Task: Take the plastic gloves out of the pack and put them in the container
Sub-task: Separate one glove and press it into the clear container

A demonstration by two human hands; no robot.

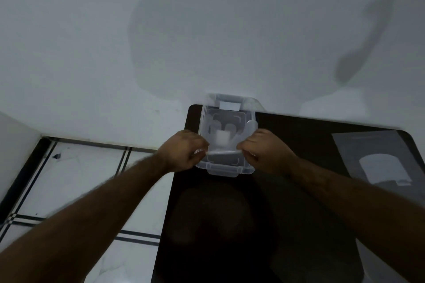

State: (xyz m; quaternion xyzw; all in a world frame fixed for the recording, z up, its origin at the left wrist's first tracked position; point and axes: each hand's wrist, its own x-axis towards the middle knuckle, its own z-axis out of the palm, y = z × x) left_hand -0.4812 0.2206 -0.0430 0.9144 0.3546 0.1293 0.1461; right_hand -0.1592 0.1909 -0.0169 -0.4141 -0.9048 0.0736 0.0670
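Note:
A clear plastic container [226, 111] with latch handles stands at the far left corner of the dark table [264, 213]. Over its near half, my left hand [184, 150] and my right hand [264, 150] each pinch one end of a thin folded strip of clear plastic glove [223, 152], stretched between them. A pale folded piece [222, 138] lies inside the container. The grey glove pack [381, 165] lies flat at the table's right side, apart from both hands.
A white wall [161, 30] rises just behind the table and container. White floor tiles with dark lines [80, 179] lie to the left of the table.

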